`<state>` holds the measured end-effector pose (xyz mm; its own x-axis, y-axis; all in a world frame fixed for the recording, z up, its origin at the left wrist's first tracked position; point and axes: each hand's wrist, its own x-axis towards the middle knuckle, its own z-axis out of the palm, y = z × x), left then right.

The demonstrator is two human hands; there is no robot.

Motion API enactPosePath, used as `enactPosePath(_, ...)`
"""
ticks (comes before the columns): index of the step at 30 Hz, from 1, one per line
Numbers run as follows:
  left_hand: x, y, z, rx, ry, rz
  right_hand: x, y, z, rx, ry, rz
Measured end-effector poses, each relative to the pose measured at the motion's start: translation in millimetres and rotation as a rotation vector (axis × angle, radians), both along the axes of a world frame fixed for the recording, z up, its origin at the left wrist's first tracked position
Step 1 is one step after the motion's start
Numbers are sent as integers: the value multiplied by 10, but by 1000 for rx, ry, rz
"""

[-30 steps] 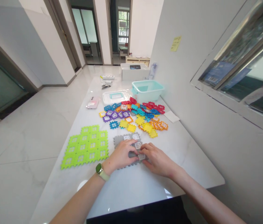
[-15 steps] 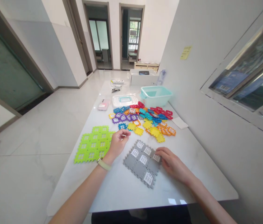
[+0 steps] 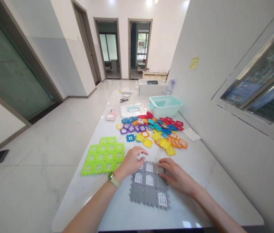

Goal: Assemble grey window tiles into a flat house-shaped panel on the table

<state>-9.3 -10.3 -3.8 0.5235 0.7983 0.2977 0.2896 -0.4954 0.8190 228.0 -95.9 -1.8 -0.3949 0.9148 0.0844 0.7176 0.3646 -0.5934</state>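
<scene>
Gray tile mat [image 3: 149,191] under your hands.
Left hand [image 3: 132,160], right hand [image 3: 174,174] press it, grip open; likely light, floppy, so support both edges.

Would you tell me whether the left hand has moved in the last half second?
Yes. The left hand has come back toward the person, from the far corner of the green panel onto the grey panel.

Even, bright light is filling the room; ceiling lamps [image 3: 149,2] are glaring at twelve o'clock. The glossy surface [image 3: 119,210] is mirroring small highlights at six. Wide-angle distortion is bending the edges.
</scene>
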Motion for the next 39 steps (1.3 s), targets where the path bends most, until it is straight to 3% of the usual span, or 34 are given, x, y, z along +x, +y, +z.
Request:
enactPosePath(5, 50, -88, 13, 175, 206, -156, -126, 386, 15, 153, 19, -8)
enactPosePath(11, -25, -48, 31, 229, 296, -201, -242, 1249, -120, 304, -28, -159)
enactPosePath(18, -116, -4, 118, 263, 339, -171, -392, 2111, -127, 345, -82, -239)
enactPosePath(24, -162, 2, 131, 210, 363, -183, -584, 2534, -25, 277, -132, -234)
enactPosePath(28, -216, 28, 78, 128, 402, -194, -617, 2593, 71, 208, -134, -260)
enactPosePath(32, -205, 35, 55, 87, 442, -245, -608, 2425, 217, 185, -114, -265)
enactPosePath(37, -216, 40, 110, 33, 407, -352, -547, 1656, 261, 156, -49, -149)
enactPosePath(39, -269, 81, 111, -1, 389, -266, -493, 1235, 228, 112, 26, -19)
